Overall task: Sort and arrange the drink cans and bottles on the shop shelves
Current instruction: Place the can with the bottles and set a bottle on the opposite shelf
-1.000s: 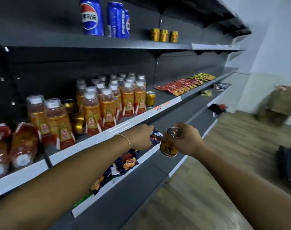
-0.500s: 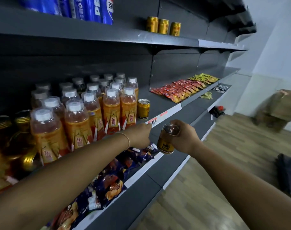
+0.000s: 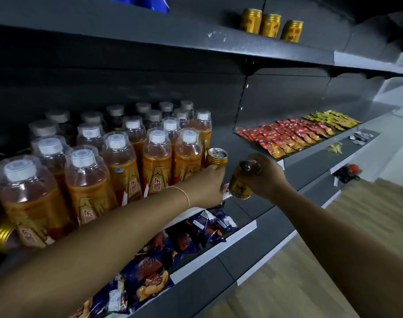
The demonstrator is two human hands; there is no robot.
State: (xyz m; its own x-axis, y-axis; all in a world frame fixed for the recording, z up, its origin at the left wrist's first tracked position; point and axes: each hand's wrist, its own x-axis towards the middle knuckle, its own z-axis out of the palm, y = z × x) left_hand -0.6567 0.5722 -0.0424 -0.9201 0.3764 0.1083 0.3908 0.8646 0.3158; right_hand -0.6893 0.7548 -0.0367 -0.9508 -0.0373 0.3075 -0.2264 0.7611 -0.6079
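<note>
The right hand grips a small gold metal drink can by its top, fingers curled round the rim. The can is tilted, just off the grey metal shelf. The left hand meets a matching upright gold can beside the orange plastic bottles, probably to group both cans. Its fingers are hidden, so their state cannot be determined.

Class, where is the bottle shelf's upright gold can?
Head view: the upright gold can stands right of the orange bottles, behind the left hand, left of the tilted can the right hand holds.
</note>
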